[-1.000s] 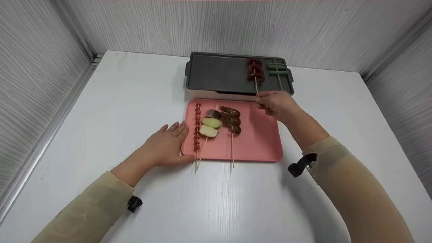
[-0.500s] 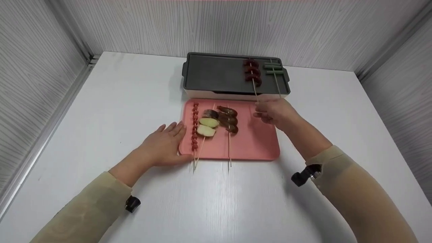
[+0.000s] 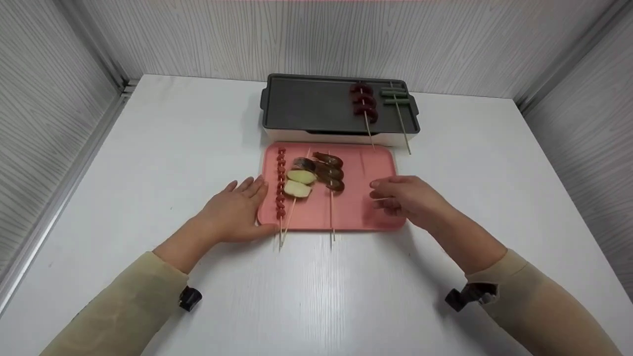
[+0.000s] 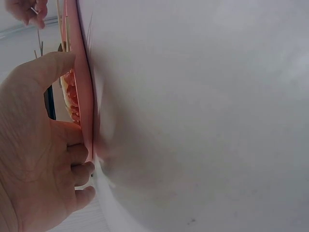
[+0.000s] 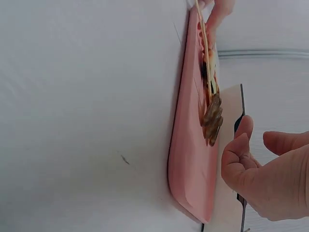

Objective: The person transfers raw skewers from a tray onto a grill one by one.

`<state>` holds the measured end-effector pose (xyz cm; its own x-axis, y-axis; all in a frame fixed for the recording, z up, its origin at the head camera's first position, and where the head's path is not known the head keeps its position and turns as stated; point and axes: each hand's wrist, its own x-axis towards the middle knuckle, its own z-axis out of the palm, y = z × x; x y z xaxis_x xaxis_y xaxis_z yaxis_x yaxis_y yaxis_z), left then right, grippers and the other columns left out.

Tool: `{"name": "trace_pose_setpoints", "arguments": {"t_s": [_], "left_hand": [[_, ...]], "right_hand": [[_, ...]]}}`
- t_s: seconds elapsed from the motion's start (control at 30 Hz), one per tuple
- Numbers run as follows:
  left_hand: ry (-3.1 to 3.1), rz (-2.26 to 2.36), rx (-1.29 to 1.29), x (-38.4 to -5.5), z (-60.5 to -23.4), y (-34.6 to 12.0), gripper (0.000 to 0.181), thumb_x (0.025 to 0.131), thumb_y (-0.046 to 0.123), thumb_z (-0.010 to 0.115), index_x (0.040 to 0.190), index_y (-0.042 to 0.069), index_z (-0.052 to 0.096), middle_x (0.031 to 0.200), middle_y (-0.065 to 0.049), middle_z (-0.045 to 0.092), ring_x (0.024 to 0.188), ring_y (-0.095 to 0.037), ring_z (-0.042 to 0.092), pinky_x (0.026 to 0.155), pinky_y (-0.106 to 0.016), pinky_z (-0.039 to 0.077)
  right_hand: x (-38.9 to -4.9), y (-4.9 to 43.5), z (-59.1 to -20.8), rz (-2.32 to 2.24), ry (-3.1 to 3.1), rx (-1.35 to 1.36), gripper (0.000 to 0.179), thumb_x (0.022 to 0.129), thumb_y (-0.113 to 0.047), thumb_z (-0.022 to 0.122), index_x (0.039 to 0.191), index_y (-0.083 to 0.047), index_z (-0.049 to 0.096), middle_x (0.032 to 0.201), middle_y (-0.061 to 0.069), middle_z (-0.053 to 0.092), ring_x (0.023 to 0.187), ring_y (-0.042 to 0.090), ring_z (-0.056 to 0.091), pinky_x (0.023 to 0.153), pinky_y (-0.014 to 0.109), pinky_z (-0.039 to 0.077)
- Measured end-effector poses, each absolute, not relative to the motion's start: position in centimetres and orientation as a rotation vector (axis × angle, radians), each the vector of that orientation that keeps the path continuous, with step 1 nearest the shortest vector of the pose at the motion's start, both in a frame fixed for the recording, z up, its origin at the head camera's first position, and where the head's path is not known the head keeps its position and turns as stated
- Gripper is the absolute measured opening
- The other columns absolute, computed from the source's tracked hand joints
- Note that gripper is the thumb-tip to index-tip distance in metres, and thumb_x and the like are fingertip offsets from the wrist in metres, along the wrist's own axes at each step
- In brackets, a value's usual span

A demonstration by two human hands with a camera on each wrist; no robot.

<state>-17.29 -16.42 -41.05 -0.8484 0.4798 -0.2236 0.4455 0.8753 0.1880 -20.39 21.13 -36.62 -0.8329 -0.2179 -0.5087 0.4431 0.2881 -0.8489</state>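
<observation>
Fingers loose, the right hand has released the red skewer; the left hand stays outspread.

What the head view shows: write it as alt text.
A left hand touches the left edge of a pink tray holding three skewers; the right hand hovers over its right side. Behind, a griddle bears a red skewer and a green one.

White table between grained walls
The back wall rises beyond the white table, with a left wall and a right wall, all streaked in grey; a metal rail follows the table's left edge, and a small dark mark shows on the tabletop in the right wrist view.
</observation>
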Motion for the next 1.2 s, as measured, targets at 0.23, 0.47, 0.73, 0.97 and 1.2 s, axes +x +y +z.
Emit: {"name": "trace_pose_setpoints", "arguments": {"t_s": [0.23,0.47,0.73,0.97,1.2], "left_hand": [[2.784,0.190,0.695,-17.2,-41.0,-16.6,0.102,0.098,0.068,0.052,0.164,-0.007,0.027,0.171,-0.025,0.024,0.158,-0.044,0.023,0.127,-0.060,0.021],[2.784,0.194,0.705,-17.2,-41.0,-16.6,0.102,0.099,0.068,0.052,0.163,-0.007,0.028,0.171,-0.026,0.025,0.158,-0.044,0.024,0.127,-0.060,0.022],[2.786,0.192,0.707,-17.3,-41.2,-16.6,0.103,0.099,0.070,0.050,0.164,-0.007,0.028,0.171,-0.025,0.025,0.158,-0.044,0.024,0.127,-0.060,0.021],[2.776,0.178,0.695,-17.3,-41.0,-16.4,0.103,0.098,0.069,0.051,0.164,-0.007,0.028,0.171,-0.025,0.024,0.159,-0.043,0.023,0.128,-0.059,0.020],[2.773,0.171,0.698,-17.2,-40.8,-16.4,0.102,0.098,0.067,0.053,0.163,-0.008,0.028,0.171,-0.025,0.024,0.159,-0.043,0.022,0.128,-0.059,0.020]], "right_hand": [[-17.7,20.9,-37.9,-1.595,1.907,0.193,0.044,0.107,-0.023,0.064,0.141,0.005,0.059,0.120,0.015,0.072,0.097,0.019,0.071,0.086,0.031,0.058],[-15.6,19.5,-39.2,-1.566,1.849,0.124,0.041,0.107,-0.023,0.064,0.140,0.001,0.063,0.119,0.016,0.076,0.097,0.022,0.076,0.087,0.033,0.060],[-14.9,17.9,-39.7,-1.611,1.770,0.133,0.043,0.108,-0.020,0.063,0.146,0.001,0.058,0.116,0.019,0.076,0.100,0.026,0.079,0.088,0.036,0.063],[-14.9,16.9,-40.2,-1.608,1.751,0.134,0.042,0.108,-0.019,0.063,0.144,0.002,0.059,0.114,0.019,0.077,0.098,0.026,0.079,0.085,0.036,0.063],[-14.9,16.1,-40.5,-1.620,1.712,0.133,0.043,0.108,-0.019,0.062,0.144,0.003,0.056,0.113,0.021,0.077,0.096,0.026,0.079,0.082,0.036,0.064]]}}
